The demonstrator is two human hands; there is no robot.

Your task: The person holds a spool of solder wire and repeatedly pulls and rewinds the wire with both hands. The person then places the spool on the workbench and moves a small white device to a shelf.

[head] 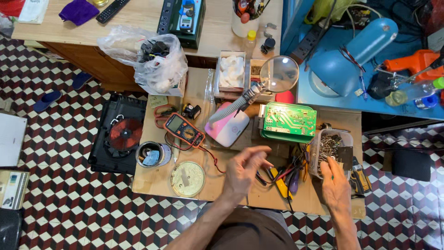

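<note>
Wood: a low plywood work board (203, 88) lies on the checkered floor, with a longer wooden desk at its 12 o'clock.
Black: a black induction cooker shell (118, 134) with a red coil lies just beside the board at 9 o'clock.
Blue: a blue desk lamp (356, 55) stands on a blue table at the board's 2 o'clock.
Green: a green printed circuit board (289, 121) rests in its tray, at 12 o'clock from the hands.
Glass: a round magnifier on a grey flexible neck (279, 73) tilts above it, at 11 o'clock.
Clear plastic: a clear plastic tub of metal screws (329, 146) sits at 3 o'clock from the circuit board's lower edge.
Orange: an orange-and-grey multimeter (185, 129) lies at 10 o'clock from the left hand.
Left hand (245, 169): raised over the board, blurred, fingers loosely spread and released, grasping nothing that shows.
Right hand (335, 185): fingertips reach into the tub's 6 o'clock edge, touching the screws; whether they pinch one, I cannot tell.
</note>
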